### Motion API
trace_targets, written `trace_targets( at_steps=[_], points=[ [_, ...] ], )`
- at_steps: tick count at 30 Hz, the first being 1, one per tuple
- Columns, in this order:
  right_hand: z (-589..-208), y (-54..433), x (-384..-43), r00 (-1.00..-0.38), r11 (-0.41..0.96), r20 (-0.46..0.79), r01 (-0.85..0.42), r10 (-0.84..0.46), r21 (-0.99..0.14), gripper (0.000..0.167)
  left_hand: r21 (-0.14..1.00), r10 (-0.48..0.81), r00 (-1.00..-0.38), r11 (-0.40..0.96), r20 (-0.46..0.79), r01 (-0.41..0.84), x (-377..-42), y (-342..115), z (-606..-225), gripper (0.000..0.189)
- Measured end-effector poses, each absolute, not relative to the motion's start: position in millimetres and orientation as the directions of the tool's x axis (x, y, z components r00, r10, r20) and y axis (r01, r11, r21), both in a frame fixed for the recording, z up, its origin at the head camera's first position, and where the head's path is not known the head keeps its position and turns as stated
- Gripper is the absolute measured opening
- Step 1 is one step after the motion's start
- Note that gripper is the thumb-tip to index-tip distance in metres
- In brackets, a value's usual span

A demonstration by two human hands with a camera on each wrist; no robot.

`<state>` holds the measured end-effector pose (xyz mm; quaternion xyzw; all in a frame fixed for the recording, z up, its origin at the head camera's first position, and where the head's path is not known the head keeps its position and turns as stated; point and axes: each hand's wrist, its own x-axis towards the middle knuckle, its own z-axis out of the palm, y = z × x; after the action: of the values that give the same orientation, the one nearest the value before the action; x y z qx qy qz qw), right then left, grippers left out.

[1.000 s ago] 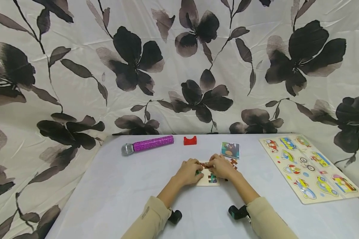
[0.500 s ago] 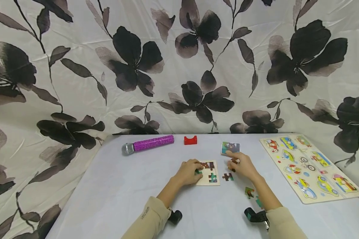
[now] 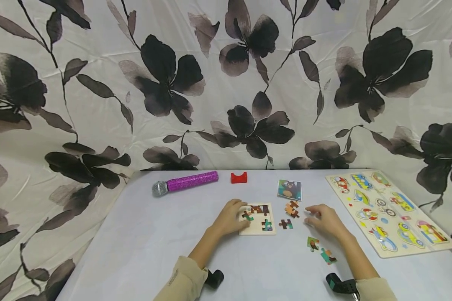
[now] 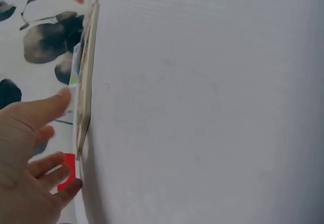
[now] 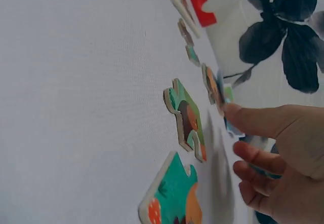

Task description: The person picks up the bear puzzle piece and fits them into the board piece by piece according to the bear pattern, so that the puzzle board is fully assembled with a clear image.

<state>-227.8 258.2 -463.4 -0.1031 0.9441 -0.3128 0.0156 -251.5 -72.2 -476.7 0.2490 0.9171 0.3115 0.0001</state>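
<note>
A small wooden puzzle tray (image 3: 254,230) lies mid-table with several jigsaw pieces in it, brown ones along its top and a teal one (image 3: 267,225) at lower right. My left hand (image 3: 227,219) is at the tray's left edge. In the left wrist view its fingers are spread, gripping nothing. My right hand (image 3: 327,220) hovers right of the loose pieces, thumb and fingers apart with nothing between them. Nearest it are orange-brown pieces (image 3: 291,209), a brown piece (image 3: 286,224), a green piece (image 5: 187,120) and a teal piece (image 5: 174,193).
A bear picture card (image 3: 289,190) lies behind the loose pieces. A large wooden vehicle puzzle board (image 3: 374,246) fills the right side. Toward the back edge are a purple glitter microphone (image 3: 192,180) and a red notched block (image 3: 239,177). Floral cloth (image 3: 248,83) hangs behind the table.
My right hand has left the tray, passed over the loose pieces by the card and moved off to the right. My left hand has shifted slightly left, uncovering more of the tray.
</note>
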Motion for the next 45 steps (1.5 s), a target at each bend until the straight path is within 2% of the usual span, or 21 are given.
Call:
trace_targets(
  at_steps=[5,8,13,16,26,32,40,45],
  points=[
    [-453.0,261.3,-209.3,-0.941,0.803,-0.191,-0.119,-0.278,-0.585,0.047,0.583,0.444,-0.889,0.695,0.114,0.422,-246.4,-77.2,-477.0,0.056],
    [-452.4,260.6,-198.9,-0.924,0.804,-0.254,-0.087,-0.286,-0.589,0.049,0.55,0.437,-0.89,0.714,0.133,0.433,-247.2,-75.8,-478.1,0.047],
    [-452.7,256.2,-190.0,-0.93,0.785,-0.224,-0.098,-0.29,-0.611,0.043,0.408,0.443,-0.874,0.773,0.201,0.486,-251.1,-69.3,-479.6,0.033],
    [-451.0,254.5,-188.4,-0.932,0.766,-0.188,-0.128,-0.311,-0.63,0.037,0.367,0.443,-0.871,0.789,0.214,0.492,-251.5,-66.7,-479.8,0.026],
    [-450.6,253.9,-188.2,-0.93,0.739,-0.161,-0.15,-0.332,-0.657,0.038,0.481,0.5,-0.862,0.736,0.089,0.477,-248.5,-67.4,-471.0,0.026],
    [-452.4,252.5,-188.5,-0.93,0.74,-0.168,-0.141,-0.326,-0.658,0.036,0.49,0.55,-0.832,0.708,0.067,0.508,-248.6,-68.3,-467.5,0.031],
    [-452.9,252.3,-187.4,-0.935,0.752,-0.179,-0.121,-0.306,-0.648,0.037,0.39,0.543,-0.82,0.726,0.181,0.567,-250.2,-60.9,-475.2,0.022],
    [-452.0,252.8,-186.8,-0.935,0.751,-0.176,-0.124,-0.307,-0.648,0.038,0.405,0.513,-0.841,0.742,0.171,0.535,-253.7,-56.5,-476.8,0.013]
  ],
)
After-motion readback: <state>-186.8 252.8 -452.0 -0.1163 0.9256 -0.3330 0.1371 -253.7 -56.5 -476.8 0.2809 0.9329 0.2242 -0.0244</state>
